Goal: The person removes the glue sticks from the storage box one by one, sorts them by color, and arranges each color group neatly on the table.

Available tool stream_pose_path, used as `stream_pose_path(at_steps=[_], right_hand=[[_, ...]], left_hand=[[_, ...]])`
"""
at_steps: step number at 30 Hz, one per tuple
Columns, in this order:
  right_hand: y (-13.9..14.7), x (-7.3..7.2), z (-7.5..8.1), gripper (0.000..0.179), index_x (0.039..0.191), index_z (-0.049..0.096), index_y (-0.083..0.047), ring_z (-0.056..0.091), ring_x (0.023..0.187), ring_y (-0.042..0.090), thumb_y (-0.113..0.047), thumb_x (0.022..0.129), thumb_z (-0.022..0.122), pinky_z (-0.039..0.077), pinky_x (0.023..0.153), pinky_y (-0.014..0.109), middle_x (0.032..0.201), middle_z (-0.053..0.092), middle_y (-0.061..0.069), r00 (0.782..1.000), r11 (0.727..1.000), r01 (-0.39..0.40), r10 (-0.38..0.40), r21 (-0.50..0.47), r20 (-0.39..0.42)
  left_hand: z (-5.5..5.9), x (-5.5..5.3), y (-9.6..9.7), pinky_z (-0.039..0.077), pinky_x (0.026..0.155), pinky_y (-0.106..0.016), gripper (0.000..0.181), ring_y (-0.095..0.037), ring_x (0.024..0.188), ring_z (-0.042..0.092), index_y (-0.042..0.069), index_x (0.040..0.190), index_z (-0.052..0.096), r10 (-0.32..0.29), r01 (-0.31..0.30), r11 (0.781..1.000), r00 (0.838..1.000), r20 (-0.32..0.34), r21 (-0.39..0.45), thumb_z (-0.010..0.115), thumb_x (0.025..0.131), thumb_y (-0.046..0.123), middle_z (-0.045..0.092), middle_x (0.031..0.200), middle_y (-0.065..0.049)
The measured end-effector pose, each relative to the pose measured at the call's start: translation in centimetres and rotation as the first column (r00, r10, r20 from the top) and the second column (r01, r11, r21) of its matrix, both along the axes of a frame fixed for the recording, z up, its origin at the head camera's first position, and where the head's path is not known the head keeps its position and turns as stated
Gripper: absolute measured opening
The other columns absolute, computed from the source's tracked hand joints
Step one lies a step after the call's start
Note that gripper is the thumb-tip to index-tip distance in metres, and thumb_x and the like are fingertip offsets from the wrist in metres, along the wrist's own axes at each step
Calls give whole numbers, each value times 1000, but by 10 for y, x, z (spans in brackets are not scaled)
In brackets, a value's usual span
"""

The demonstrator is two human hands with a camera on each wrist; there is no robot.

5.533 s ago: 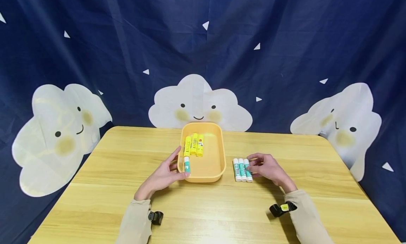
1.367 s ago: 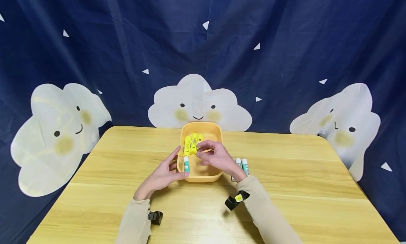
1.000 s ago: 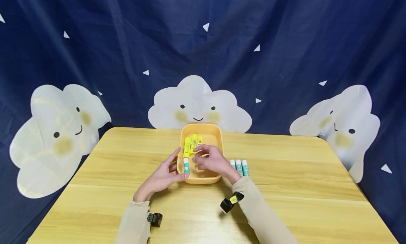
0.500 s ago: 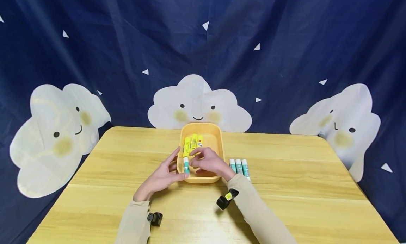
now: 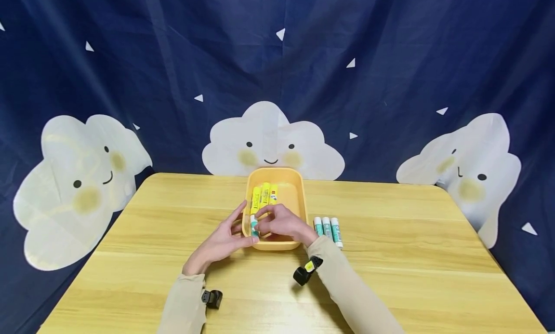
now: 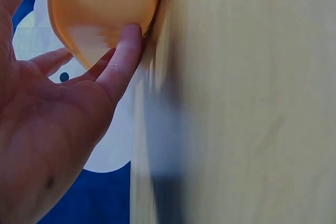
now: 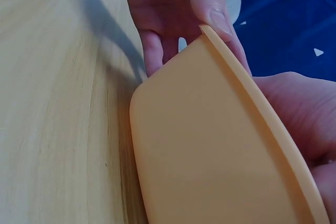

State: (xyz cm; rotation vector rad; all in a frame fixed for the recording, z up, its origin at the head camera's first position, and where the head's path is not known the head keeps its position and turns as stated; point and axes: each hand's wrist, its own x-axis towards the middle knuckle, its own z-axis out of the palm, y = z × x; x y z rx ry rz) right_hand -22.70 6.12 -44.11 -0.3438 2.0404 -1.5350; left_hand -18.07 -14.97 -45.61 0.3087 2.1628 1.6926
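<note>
A shallow orange plastic tray (image 5: pixel 299 199) stands near the table's far edge. My left hand (image 5: pixel 218 241) grips its near left corner; the right wrist view shows the left thumb (image 7: pixel 215 22) over the rim and the other fingers outside. Inside the tray, my right hand (image 5: pixel 284 221) pinches a white-capped teal glue stick (image 5: pixel 254 233) that lies along the left wall, partly covered by the fingers. Beyond it lie three yellow glue sticks: one on the left (image 5: pixel 256 199), one in the middle (image 5: pixel 266 193), and a right one (image 5: pixel 273 194), partly hidden by the right hand.
On the wooden table (image 5: pixel 390 228), right of the tray, three teal-and-white glue sticks (image 5: pixel 327 228) lie side by side, partly behind the right wrist. A dark blue curtain (image 5: pixel 368 49) with white clouds hangs behind the table.
My right hand has left the row of teal glue sticks on the table and come left into the tray, then down to the teal glue stick there. The left hand stays at the tray's corner.
</note>
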Motion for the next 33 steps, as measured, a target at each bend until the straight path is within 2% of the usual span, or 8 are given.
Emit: stream_pose_path(at_steps=[7,15,22,33], right_hand=[[1,-1,0,48,133,58,2,73,85,19,-7,87,72,63,79,32,106,75,16,999,1000,2,-1,-15,44],[-2,-5,1,55,136,54,2,73,81,21,-5,85,74,64,76,33,103,73,20,990,999,28,-21,-45,140],[-2,-5,2,56,139,52,4,74,82,21,-2,88,73,64,79,35,108,73,20,980,995,46,-27,-94,198],[0,-5,3,49,140,52,5,72,82,20,-1,94,69,64,80,36,103,67,12,967,987,66,-26,-149,252]], left_hand=[[0,0,0,55,105,-38,106,-38,144,45,27,166,8,-5,5,1000,1000,5,11,81,89,20,20,168,-18],[0,-2,0,54,106,-39,106,-39,145,45,27,166,8,-3,4,1000,1000,-5,12,81,89,18,24,166,-19],[0,-2,-1,55,105,-38,106,-39,144,46,27,166,8,0,0,1000,1000,2,12,81,89,19,26,165,-19],[-1,-2,0,54,107,-40,107,-40,145,44,26,166,8,-3,3,1000,1000,-16,1,81,89,20,29,163,-18]])
